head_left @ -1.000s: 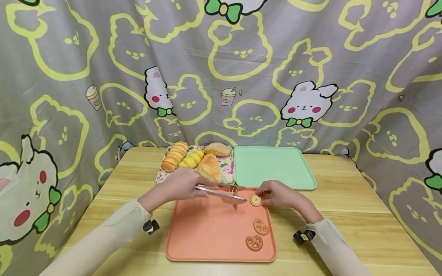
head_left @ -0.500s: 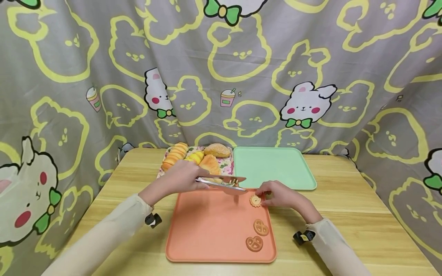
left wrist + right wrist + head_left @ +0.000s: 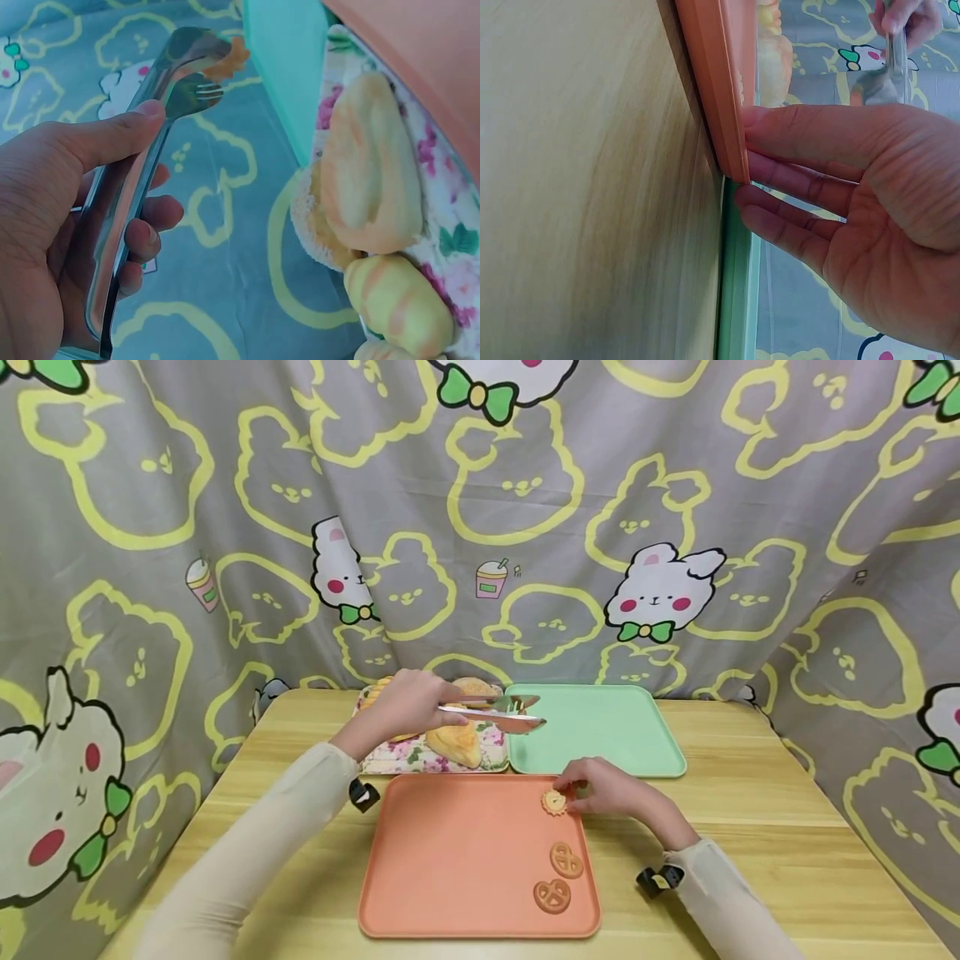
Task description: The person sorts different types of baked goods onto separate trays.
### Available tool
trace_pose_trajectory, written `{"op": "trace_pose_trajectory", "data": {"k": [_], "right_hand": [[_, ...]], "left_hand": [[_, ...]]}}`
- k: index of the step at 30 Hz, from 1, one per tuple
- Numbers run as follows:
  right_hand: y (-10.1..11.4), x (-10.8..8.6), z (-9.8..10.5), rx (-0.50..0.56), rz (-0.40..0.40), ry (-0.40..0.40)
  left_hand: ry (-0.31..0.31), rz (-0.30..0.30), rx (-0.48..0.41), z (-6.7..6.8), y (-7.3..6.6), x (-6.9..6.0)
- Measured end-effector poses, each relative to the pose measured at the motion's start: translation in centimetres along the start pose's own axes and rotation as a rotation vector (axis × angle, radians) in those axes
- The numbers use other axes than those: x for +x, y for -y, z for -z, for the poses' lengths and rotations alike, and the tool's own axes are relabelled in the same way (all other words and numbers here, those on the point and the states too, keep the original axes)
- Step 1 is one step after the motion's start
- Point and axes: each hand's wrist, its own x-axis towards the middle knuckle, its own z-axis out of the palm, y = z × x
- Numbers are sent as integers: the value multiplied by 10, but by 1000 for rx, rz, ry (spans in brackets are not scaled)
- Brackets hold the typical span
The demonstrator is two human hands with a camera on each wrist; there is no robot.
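My left hand (image 3: pixel 416 702) grips metal tongs (image 3: pixel 491 715) above the back of the table, their tips over the left part of the mint green tray (image 3: pixel 600 731). In the left wrist view, a small orange-brown cookie (image 3: pixel 235 60) with a scalloped edge sits at the tongs' tips. At the far right corner of the orange tray (image 3: pixel 465 860), my right hand (image 3: pixel 609 789) holds a round scalloped cookie (image 3: pixel 554 802) between thumb and fingers. Two pretzel-shaped cookies (image 3: pixel 566 860) lie nearer me along that tray's right side.
A floral tray (image 3: pixel 491 752) at the back left carries several breads, among them a folded pastry (image 3: pixel 456 745) and a sesame bun (image 3: pixel 475 686), partly hidden by the left hand and tongs. A patterned curtain (image 3: pixel 525 618) hangs behind the wooden table (image 3: pixel 750 827).
My left hand and the tongs have lifted and moved back, from over the orange tray's far edge to above the floral and green trays. The right hand stays at its cookie.
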Motion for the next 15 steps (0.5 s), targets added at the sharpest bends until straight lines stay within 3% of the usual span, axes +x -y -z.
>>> {"op": "trace_pose_trajectory", "data": {"k": [15], "right_hand": [[4,0,1,-11,-4,4]], "left_hand": [[80,121,22,-26,11,52]]}}
